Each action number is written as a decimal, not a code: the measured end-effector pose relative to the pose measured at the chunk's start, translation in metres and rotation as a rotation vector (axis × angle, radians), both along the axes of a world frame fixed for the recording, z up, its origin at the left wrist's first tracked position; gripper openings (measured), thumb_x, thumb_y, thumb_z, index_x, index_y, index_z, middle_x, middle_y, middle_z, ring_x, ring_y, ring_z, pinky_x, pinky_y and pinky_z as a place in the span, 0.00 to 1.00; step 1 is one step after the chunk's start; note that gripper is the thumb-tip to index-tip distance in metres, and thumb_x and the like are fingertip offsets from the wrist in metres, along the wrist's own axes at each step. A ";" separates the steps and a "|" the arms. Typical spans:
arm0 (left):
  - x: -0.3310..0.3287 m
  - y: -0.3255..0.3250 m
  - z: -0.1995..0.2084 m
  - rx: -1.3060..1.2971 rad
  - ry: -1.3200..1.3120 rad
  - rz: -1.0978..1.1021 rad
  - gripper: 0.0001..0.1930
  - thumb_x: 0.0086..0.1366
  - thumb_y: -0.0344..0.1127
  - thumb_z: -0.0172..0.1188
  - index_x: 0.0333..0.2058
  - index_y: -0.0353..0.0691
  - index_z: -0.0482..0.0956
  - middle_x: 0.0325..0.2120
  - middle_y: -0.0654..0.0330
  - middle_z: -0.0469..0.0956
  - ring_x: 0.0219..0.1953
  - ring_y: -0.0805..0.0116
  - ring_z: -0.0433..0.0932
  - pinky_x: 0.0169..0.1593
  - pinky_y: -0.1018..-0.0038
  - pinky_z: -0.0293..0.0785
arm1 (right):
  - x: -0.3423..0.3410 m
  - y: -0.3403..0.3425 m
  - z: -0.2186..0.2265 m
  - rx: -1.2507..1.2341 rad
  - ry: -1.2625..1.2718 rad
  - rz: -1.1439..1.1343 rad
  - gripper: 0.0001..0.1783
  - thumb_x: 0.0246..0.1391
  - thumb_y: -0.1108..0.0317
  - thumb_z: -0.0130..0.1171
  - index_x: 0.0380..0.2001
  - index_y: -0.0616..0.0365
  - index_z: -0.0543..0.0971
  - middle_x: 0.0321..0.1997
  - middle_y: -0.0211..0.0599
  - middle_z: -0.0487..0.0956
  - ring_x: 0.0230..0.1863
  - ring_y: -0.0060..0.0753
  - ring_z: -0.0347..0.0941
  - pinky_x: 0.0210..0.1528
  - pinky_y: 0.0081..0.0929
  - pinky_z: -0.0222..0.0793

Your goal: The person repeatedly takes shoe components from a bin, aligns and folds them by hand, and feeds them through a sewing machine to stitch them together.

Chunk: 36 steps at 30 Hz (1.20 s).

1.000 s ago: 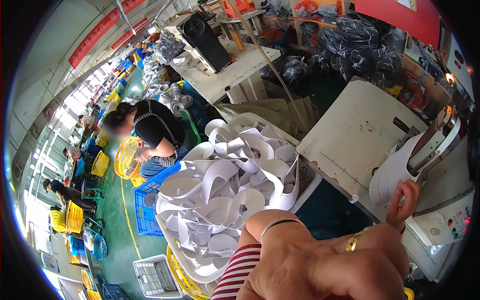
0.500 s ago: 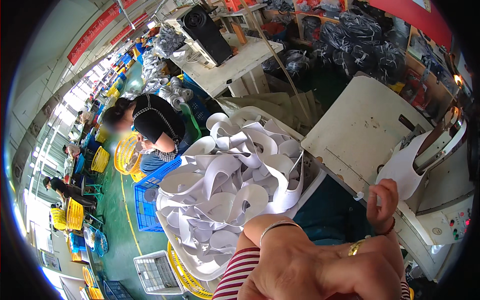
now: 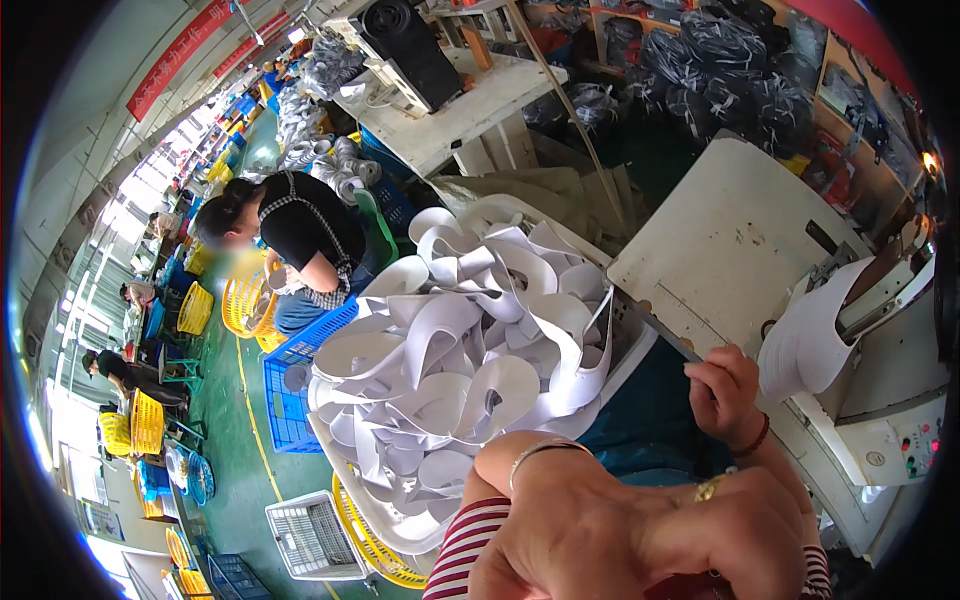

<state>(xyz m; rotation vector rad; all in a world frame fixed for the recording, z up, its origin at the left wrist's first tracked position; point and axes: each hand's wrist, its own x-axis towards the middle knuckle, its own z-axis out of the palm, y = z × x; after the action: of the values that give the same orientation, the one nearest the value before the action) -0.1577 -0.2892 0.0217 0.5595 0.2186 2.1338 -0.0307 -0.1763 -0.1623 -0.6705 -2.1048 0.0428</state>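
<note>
My left hand (image 3: 640,525) looms large at the lower edge, a thin silver bracelet at its wrist. Its back shows; the fingertips are hidden. To its right my right hand (image 3: 725,395), with a dark red bracelet, is raised beside the edge of a pale machine table (image 3: 725,230). Its fingers are curled in, and I see nothing in them. Curved white sheet pieces (image 3: 810,330) hang in a stack over the machine's arm, just right of that hand. Many more white curved strips (image 3: 490,310) lie heaped in a white tub (image 3: 400,535) left of my hands.
The machine's control panel (image 3: 905,450) stands at the right. A blue crate (image 3: 290,400) and a grey basket (image 3: 315,540) sit left of the tub. A seated person (image 3: 310,230) works by a yellow basket (image 3: 245,305). Black bags (image 3: 700,70) fill the back; a pole (image 3: 565,110) leans there.
My right hand has moved left and slightly down, away from the hanging white pieces, and its fingers have curled in. My left hand stays nearly where it was.
</note>
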 end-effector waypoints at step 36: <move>-0.147 0.085 -0.205 -0.318 2.108 0.239 0.09 0.50 0.31 0.63 0.33 0.42 0.80 0.32 0.60 0.78 0.33 0.63 0.75 0.44 0.67 0.61 | -0.093 0.028 -0.075 -0.788 0.271 0.358 0.15 0.49 0.70 0.54 0.41 0.61 0.70 0.43 0.42 0.72 0.41 0.39 0.70 0.41 0.26 0.66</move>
<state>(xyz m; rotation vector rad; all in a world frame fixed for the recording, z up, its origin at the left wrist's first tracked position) -0.3046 -0.2043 -0.1829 2.3444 1.6781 0.7437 -0.1240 -0.1483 -0.2373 -0.6685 -1.8806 1.1396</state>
